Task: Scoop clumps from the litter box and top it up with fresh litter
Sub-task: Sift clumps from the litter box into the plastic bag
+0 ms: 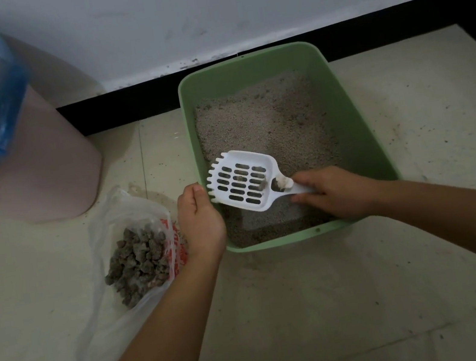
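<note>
Right hand [328,193] clamped on the white scoop [240,184] handle, left hand [200,218] curled on the litter box [361,126] rim.
Scoop sits above the litter [267,118] at the near-left corner, a few clumps [257,180] in it; a bag [120,207] of clumps lies just left.

The scoop handle [301,189] disappears inside the right hand [336,194]; the left edge cuts off the bin [47,169].

Nothing here reads clearly: the only lettering is red print [176,250] on the crumpled plastic bag [114,208], too folded to make out.
</note>
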